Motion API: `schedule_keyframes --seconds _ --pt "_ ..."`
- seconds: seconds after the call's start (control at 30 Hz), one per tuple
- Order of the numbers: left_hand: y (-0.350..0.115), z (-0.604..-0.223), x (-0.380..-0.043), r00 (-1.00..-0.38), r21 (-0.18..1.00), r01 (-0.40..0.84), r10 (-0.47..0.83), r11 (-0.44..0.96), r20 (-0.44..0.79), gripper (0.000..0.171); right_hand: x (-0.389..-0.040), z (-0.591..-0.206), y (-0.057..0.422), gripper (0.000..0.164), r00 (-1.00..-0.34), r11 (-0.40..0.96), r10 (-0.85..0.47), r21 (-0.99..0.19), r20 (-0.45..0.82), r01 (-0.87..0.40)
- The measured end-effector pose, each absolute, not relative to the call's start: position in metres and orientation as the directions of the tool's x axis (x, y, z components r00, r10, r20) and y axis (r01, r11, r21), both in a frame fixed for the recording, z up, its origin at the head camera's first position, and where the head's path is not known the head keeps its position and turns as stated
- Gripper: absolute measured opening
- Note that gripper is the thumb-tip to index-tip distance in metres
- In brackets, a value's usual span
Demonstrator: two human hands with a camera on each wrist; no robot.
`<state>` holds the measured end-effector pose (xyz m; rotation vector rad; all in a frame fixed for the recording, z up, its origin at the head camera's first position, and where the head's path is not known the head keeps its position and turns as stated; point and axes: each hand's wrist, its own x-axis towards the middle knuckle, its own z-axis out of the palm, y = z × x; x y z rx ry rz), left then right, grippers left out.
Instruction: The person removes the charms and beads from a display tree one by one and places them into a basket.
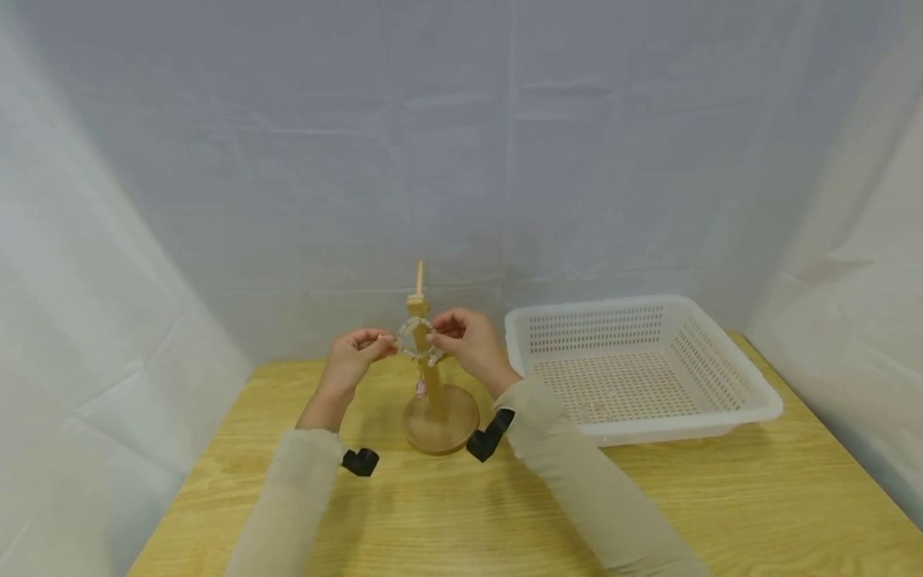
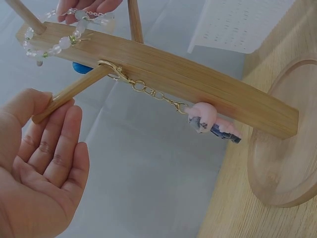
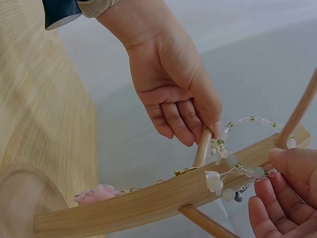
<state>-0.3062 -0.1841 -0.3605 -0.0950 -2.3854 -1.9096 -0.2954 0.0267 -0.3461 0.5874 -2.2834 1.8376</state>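
A beaded bracelet [image 3: 257, 172] of clear, pale and green beads loops around an upper peg of the wooden stand [image 1: 441, 437]. With thumb and fingertips my right hand [image 3: 292, 198] pinches the bracelet beside the post. My left hand [image 2: 47, 153] pinches the end of a lower peg [image 2: 74, 94], its other fingers loosely bent. From that peg a keychain [image 2: 200, 118] hangs by its gold clasp and chain, with a pink and dark blue charm at the bottom. In the head view, my left hand [image 1: 349, 361] and right hand [image 1: 472, 344] flank the post.
To the right of the stand is a white perforated plastic basket [image 1: 743, 401], with something small and pinkish [image 1: 594, 412] near its front wall. A blue object [image 2: 81, 67] shows partly behind the post. Pale cloth [image 1: 461, 160] encloses the wooden table [image 1: 418, 521] at the back and sides.
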Motion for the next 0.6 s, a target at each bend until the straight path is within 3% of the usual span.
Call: schedule_keyframes --seconds 0.3,0.6 --pt "-0.1856 -0.3594 -0.3007 -0.982 0.967 0.187 0.046 0.176 0.182 0.02 -0.293 -0.3443 0.0281 0.013 -0.909 0.148 -0.218 -0.909 0.355 -0.391" --pt "-0.1857 -0.3618 -0.3056 -0.994 0.971 0.11 0.009 0.214 0.111 0.013 -0.2867 -0.3413 0.0299 0.014 -0.899 0.105 -0.222 -0.908 0.377 -0.406"
